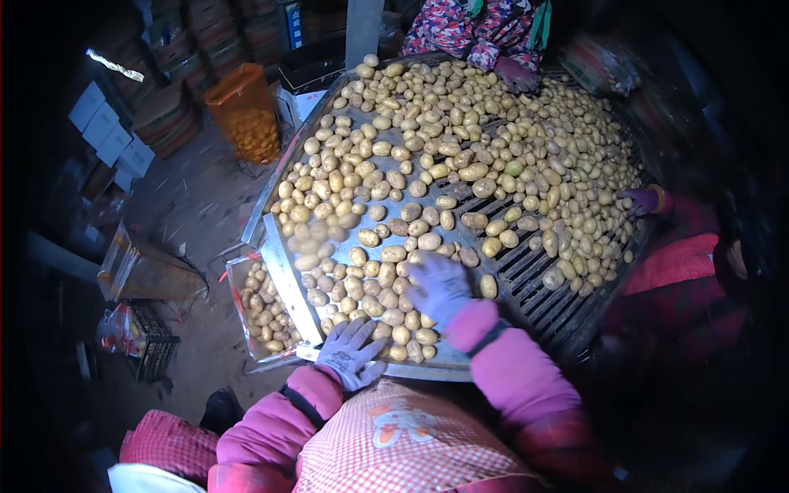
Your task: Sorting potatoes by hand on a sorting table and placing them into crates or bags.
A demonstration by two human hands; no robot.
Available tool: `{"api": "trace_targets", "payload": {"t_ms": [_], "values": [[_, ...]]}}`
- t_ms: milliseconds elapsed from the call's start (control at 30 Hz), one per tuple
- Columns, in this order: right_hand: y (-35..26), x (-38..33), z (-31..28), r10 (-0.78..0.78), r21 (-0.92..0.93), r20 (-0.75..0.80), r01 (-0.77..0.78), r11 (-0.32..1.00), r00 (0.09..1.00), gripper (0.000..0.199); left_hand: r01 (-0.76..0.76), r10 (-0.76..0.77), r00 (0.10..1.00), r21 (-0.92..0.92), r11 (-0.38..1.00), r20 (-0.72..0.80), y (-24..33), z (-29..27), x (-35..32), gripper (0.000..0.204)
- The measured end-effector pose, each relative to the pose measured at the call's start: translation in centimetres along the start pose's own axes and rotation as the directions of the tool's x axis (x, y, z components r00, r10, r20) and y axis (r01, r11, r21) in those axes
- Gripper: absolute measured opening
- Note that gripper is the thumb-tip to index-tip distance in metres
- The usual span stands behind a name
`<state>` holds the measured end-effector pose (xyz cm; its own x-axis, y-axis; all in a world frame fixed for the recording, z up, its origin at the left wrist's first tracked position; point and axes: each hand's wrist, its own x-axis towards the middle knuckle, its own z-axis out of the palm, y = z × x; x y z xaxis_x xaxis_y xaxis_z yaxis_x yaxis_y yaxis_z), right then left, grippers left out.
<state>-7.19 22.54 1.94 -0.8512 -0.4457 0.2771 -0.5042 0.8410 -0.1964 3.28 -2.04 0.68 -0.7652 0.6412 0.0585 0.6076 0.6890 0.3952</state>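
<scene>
"Potatoes (473,172) covered most of the sorting table (448,359) we stood at. Where did we have our hands?"

"We had the right hand (440,289) palm down over the near potatoes, its fingers spread, though we couldn't tell whether anything lay beneath the palm."

"And the left?"

"We had the left hand (349,355) open at the table's near edge, fingers fanned beside the closest potatoes (both were gloved in pale grey-violet, below pink sleeves (522,374))."

"What did we see to the sides?"

"To our left a metal strip (293,279) bordered the table, and beyond it a box (237,287) held more potatoes. To our right, others lay across dark slats (530,279). Farther off stood an orange mesh sack (233,92)."

"Did we have company?"

"We did: one co-worker (472,29) across the table, a hand near the far potatoes, and another co-worker (670,279) on the right, one purple-gloved hand (643,200) beside the heap."
</scene>
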Motion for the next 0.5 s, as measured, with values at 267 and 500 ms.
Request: {"api": "trace_targets", "payload": {"t_ms": [267, 500], "values": [[3.6, 2.3, 2.8, 0.118, -0.074, 0.101, -0.111, 0.991, 0.988, 0.053, 0.117, -0.117, 0.993, -0.013, 0.993, -0.006, 1.5, 0.1, 0.2, 0.055], [15.1, -2.8, -3.8, 0.478, -0.111, -0.061, -0.482, 0.869, 0.876, 0.048, 0.153, -0.155, 0.987, 0.048, 0.987, 0.040, 1.7, 0.4, 0.1, 0.058]]}}
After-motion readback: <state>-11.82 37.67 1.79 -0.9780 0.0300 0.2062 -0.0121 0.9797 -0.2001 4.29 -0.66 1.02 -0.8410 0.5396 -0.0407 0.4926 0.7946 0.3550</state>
